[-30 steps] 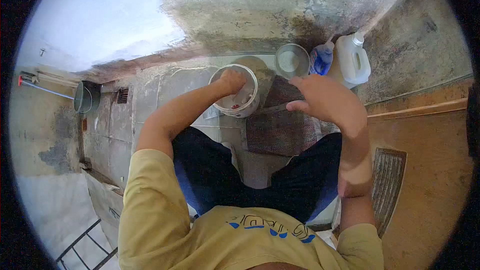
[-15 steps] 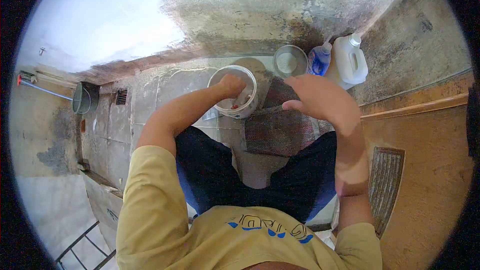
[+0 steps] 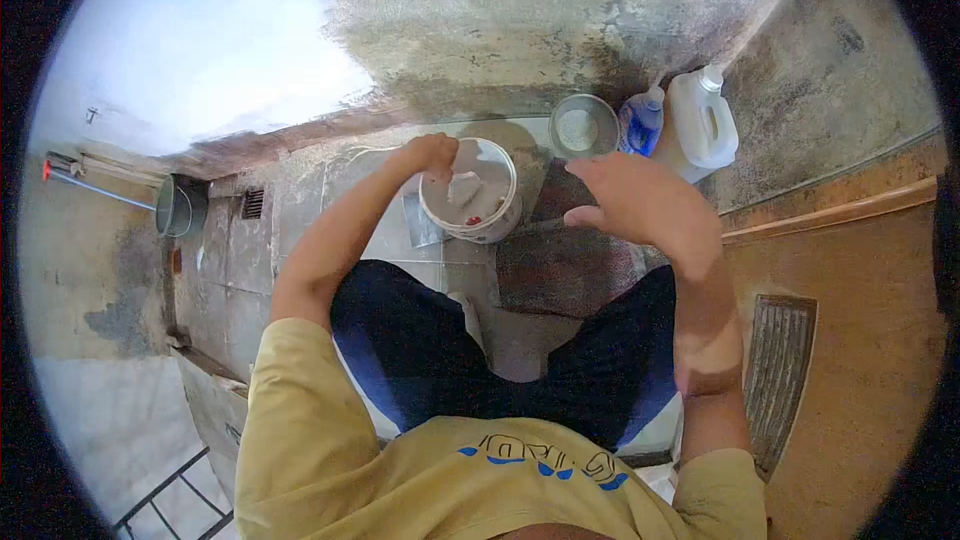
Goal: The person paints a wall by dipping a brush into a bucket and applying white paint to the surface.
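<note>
Head view: since a second ago the left hand has come up out of the white bucket to its far-left rim, fingers curled shut on the rim. Right hand hovers over the dark cloth, fingers bent; cannot tell whether it holds anything. Bucket sits on the tiled floor ahead of the knees, with a pale wad and something red inside. Risk, as I judge it: a pull on one rim could tip the light plastic bucket and spill onto the tiles. Steel bowl, round and shiny; blue bottle; white ribbed jug; walls rough, stained.
</note>
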The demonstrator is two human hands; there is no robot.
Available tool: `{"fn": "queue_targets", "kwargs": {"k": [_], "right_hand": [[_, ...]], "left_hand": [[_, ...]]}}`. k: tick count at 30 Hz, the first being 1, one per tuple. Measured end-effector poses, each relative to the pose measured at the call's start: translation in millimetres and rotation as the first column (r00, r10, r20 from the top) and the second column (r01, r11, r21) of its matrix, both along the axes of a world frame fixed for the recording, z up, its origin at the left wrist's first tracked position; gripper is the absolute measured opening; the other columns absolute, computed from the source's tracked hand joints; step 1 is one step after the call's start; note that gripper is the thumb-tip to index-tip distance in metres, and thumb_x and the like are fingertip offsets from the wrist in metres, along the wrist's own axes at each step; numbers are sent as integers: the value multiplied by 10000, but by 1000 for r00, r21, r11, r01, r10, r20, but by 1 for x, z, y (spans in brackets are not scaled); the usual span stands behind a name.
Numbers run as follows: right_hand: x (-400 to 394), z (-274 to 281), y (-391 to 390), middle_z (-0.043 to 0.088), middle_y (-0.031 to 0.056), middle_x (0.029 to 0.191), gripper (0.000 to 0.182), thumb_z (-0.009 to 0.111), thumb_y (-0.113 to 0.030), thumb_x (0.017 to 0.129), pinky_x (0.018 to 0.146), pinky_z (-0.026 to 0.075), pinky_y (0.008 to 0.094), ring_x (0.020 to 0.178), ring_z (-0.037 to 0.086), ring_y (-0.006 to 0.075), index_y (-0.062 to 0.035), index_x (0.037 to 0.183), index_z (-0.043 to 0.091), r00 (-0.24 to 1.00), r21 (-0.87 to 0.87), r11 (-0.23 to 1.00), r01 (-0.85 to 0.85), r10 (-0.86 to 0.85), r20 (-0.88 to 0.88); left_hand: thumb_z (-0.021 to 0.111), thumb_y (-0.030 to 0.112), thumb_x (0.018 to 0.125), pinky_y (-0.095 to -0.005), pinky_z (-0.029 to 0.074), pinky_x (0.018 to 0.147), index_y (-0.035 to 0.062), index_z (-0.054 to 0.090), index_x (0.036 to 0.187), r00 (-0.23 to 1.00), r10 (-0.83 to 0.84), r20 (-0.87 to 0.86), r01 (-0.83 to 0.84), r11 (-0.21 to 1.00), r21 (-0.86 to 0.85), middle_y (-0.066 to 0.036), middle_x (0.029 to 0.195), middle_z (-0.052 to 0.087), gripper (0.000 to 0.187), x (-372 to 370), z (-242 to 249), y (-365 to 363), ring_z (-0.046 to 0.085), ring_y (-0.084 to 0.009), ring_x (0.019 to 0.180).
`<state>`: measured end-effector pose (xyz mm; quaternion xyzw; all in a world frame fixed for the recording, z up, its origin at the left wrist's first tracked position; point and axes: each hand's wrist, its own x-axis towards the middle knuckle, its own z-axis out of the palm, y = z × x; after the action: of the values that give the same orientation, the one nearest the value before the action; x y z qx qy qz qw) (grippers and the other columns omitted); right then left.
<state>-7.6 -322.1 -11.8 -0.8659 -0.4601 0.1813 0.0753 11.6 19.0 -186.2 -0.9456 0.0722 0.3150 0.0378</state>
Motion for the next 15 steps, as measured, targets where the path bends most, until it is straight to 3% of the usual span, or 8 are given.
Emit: {"fn": "queue_targets", "kwargs": {"k": [2,3,5,6,11,13,15], "right_hand": [[1,-2,1,613,210,1081,557,646,-379,815,891,454,432,1036,571,366,10,1197,534,1000,3,1000,10,-10,-3],[2,-3,1,615,207,1079,558,651,-380,810,887,457,432,1030,574,366,11,1190,536,1000,13,1000,-2,2,3],[2,-5,0,617,204,1077,558,655,-382,805,882,460,432,1024,577,367,11,1183,539,1000,26,1000,-9,9,8],[2,-6,0,617,208,1068,552,660,-376,801,874,463,434,1015,581,368,9,1178,540,1000,51,999,-17,17,16],[0,0,4,626,219,1010,518,669,-349,796,843,470,449,977,592,379,4,1155,547,1000,38,999,5,-5,0],[1,-7,1,633,220,952,492,669,-333,799,816,478,455,935,603,388,6,1135,550,1000,54,999,-6,7,-23],[0,0,2,636,216,935,479,671,-329,797,806,482,455,921,607,389,9,1116,552,1000,45,999,3,-2,-22]], "left_hand": [[686,194,651,-384,526,657,-16,667,743,998,61,3,-60,980,-188,-176,729,672,230,-8,12,16,672,-285,734],[686,194,651,-384,526,657,-16,667,743,998,58,4,-56,981,-184,-176,729,672,230,-9,23,19,672,-285,734],[674,194,668,-353,517,592,-15,655,660,975,116,-191,-167,946,-277,-124,657,663,210,-10,39,26,651,-221,628],[651,187,696,-323,500,539,-16,667,727,974,103,-204,-174,914,-366,-102,674,667,207,-12,40,37,625,-166,578],[642,143,804,-309,504,522,-22,666,837,950,169,-262,-285,812,-510,-88,716,675,170,-28,56,83,621,-165,576],[640,130,807,-297,506,521,-58,658,906,919,298,-258,-393,644,-657,-97,731,678,214,-42,47,95,623,-169,586],[626,145,825,-291,509,533,-95,640,945,934,316,-165,-341,658,-671,-99,740,680,269,-52,32,97,621,-169,594]]}}
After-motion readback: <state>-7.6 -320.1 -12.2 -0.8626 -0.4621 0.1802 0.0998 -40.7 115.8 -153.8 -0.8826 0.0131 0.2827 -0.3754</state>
